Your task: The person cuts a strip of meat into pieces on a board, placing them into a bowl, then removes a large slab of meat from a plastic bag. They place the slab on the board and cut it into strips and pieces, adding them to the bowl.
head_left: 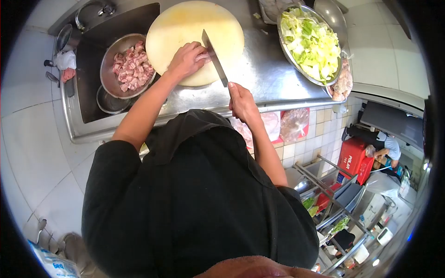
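Pale pinkish meat [202,57] lies under the left hand [187,60], beside the flat blade [215,58].

Single head cam, fisheye, edges dark and curved. Looks steeply down from the wearer's head over the black apron [208,185], which is nearest and fills mid-frame. Left hand [187,60] and right hand [243,105] sit farther out, upper centre. Counter [262,74] runs across the top, seen from above. Right side catches the room beyond, sideways and small: red box [354,160], metal rack [320,185].
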The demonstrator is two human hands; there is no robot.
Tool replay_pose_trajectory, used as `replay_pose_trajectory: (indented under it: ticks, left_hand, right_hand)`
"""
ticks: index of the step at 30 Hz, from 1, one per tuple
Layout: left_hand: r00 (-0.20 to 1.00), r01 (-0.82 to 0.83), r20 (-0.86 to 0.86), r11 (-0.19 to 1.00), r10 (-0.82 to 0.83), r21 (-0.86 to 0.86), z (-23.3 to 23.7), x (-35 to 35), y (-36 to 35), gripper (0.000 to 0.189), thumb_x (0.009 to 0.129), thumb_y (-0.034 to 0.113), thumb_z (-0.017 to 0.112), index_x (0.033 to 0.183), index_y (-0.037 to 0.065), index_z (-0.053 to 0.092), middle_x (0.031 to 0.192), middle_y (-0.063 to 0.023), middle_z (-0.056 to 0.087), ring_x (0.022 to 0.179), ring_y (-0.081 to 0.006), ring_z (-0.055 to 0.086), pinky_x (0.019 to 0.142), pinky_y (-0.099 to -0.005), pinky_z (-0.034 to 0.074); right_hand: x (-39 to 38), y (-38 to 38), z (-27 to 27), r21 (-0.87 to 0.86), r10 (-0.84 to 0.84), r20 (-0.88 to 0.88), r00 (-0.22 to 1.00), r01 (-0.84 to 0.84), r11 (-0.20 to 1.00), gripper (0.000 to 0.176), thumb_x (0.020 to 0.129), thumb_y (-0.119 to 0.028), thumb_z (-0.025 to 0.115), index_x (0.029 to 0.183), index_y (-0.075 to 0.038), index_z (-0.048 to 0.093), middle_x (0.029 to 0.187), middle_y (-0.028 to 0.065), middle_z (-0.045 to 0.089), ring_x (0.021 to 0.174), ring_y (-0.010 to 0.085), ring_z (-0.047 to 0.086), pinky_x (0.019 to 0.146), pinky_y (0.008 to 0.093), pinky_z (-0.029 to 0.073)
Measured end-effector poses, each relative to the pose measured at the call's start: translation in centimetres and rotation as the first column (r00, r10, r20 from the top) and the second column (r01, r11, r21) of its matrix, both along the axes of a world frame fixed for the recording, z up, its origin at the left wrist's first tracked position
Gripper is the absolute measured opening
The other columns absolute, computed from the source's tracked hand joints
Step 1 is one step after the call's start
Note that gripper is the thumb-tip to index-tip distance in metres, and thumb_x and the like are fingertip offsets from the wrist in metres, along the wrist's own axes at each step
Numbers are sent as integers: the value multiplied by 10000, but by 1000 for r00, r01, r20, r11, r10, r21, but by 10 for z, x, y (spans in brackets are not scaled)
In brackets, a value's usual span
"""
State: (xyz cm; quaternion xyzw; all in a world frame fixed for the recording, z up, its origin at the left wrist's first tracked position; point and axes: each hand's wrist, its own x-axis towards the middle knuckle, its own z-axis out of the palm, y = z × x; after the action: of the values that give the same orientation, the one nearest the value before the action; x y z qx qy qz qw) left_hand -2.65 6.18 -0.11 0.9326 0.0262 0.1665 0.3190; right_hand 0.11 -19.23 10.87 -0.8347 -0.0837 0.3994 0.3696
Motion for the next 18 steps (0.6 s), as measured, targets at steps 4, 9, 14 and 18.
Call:
replay_pose_trajectory:
  ticks: [4,9,14,18]
  left_hand:
    - [999,-3,-47,999,5,41,4,1,-3,370,793,144,730,1153,67,698,1097,-89,646,1052,-309,632,905,-434,507]
    - [998,-1,-56,1000,2,23,9,3,-4,302,794,130,726,1085,63,691,1067,-97,642,1008,-320,623,903,-439,500]
    - [998,13,-68,999,-11,31,-1,3,1,352,789,156,732,1130,79,696,1141,-80,648,1053,-300,621,913,-421,502]
    - [998,14,-57,1000,-13,15,3,3,1,354,790,164,735,1131,78,694,1163,-82,651,1057,-300,621,913,-421,501]
  right_hand:
    - [-1,-1,12,-28,8,-25,1000,-8,1000,548,1106,-449,427,1277,22,647,745,191,644,644,289,642,719,447,525]
    - [-1,1,20,-18,12,-36,999,-13,1000,548,1107,-448,430,1294,22,642,767,186,643,672,254,633,733,422,521]
    - [-2,-8,35,-57,-1,-110,994,-5,998,556,1107,-455,432,1299,27,634,745,173,635,662,251,624,722,422,515]
    - [-2,-15,36,-65,40,-86,995,-45,997,563,1113,-473,417,1318,12,617,664,94,573,542,182,557,571,364,467]
